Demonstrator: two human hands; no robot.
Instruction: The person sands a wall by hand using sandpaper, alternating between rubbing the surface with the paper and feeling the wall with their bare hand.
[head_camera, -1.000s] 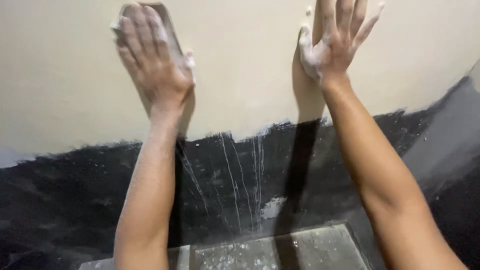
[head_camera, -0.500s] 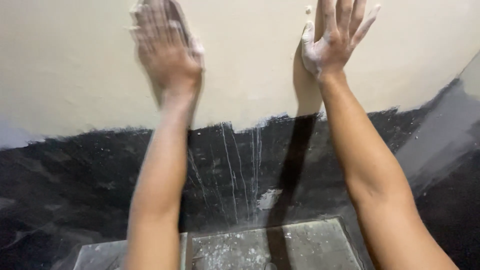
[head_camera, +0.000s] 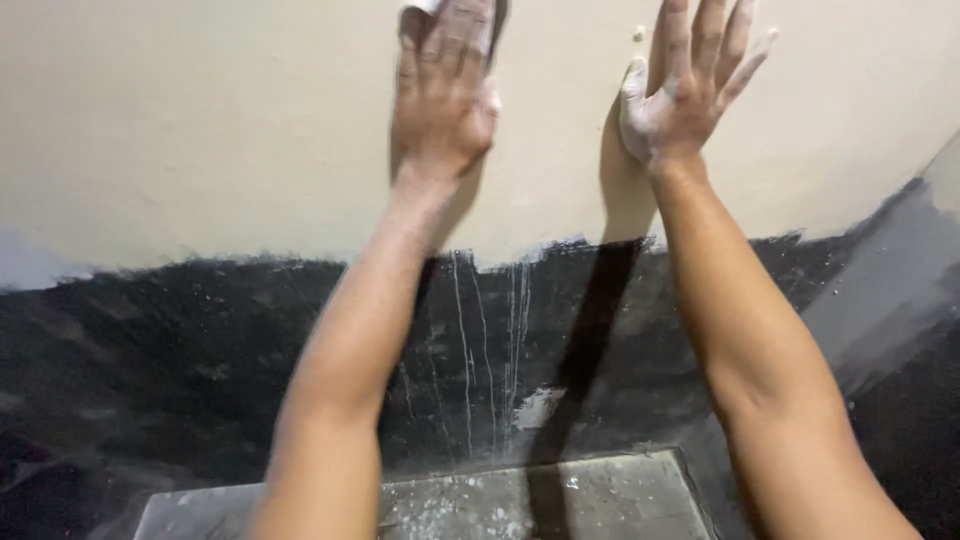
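Sliding rightward and a touch higher along the wall, the left hand (head_camera: 445, 95) is now sitting much closer to the right one than it was a second ago. It is pressing flat, fingers together, over a pale sanding pad (head_camera: 425, 10) whose corner is just peeking out above the knuckles at the top edge of the view; how firmly the fingers are curling round it, I cannot tell. The right hand (head_camera: 685, 85) is staying put, splayed wide open with its palm against the cream wall (head_camera: 200, 130), holding nothing, its thumb and heel caked in white dust. A small white fleck (head_camera: 638, 34) is sitting on the wall just beside that thumb. Below the hands, the cream paint is giving way to a black lower band (head_camera: 150, 370), with thin white drip streaks (head_camera: 495, 330) running down it between the two forearms. At the bottom, a dusty grey block (head_camera: 600, 500) is lying against the wall's foot.
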